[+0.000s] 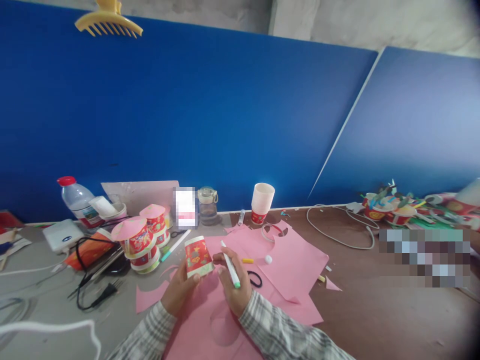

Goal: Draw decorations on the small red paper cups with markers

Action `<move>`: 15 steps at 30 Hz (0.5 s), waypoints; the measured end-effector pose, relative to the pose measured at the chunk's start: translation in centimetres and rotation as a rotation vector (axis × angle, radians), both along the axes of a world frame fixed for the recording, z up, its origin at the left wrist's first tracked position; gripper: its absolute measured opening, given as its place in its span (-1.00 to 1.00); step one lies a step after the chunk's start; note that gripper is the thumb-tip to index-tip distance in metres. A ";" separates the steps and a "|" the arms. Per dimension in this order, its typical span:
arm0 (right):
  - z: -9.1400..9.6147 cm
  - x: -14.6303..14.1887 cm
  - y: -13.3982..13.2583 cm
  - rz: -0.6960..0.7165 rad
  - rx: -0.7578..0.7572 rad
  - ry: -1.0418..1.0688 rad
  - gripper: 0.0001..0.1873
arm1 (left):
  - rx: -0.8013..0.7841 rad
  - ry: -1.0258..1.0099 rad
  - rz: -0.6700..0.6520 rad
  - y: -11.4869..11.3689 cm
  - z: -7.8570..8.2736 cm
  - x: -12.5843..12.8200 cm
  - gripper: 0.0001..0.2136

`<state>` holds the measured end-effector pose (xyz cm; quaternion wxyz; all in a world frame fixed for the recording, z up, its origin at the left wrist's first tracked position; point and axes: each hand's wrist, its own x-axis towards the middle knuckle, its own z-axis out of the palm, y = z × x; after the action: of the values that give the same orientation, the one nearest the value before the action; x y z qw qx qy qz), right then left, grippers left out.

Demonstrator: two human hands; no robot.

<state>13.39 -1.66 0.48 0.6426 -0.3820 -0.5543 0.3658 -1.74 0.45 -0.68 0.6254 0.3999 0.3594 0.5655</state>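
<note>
My left hand is wrapped round a red and white paper cup with a printed pattern, held tilted above the desk. In my right hand is a white marker with a green end, its other end pointing up toward the cup. Pink paper sheets lie under and around both hands. Right of my right hand, a dark scissors handle shows on the paper, its blades hidden. A yellow stick and a small white cap-like piece lie nearby.
At the left stand stacked paper cups with pink tops, a bottle with a red cap, a white box and black cables. Behind are a glass jar and stacked cups against a blue partition. Craft-filled cups stand right.
</note>
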 end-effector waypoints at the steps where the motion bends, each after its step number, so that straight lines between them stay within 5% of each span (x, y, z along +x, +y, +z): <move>1: -0.2 0.0 0.1 -0.020 0.012 -0.035 -0.50 | -0.007 -0.006 0.007 0.0 -0.1 0.0 -0.50; 10: -0.7 1.1 1.7 -0.109 0.050 -0.336 -0.40 | -0.049 -0.082 0.041 -0.3 0.6 0.4 -0.46; 15: 0.8 3.0 2.5 -0.111 -0.004 -0.958 -0.45 | -0.054 -0.020 0.046 -0.1 0.0 0.1 -0.46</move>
<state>16.35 0.87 1.32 0.3328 -0.5377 -0.7660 0.1152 -1.61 0.34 -0.64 0.6264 0.3690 0.3774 0.5736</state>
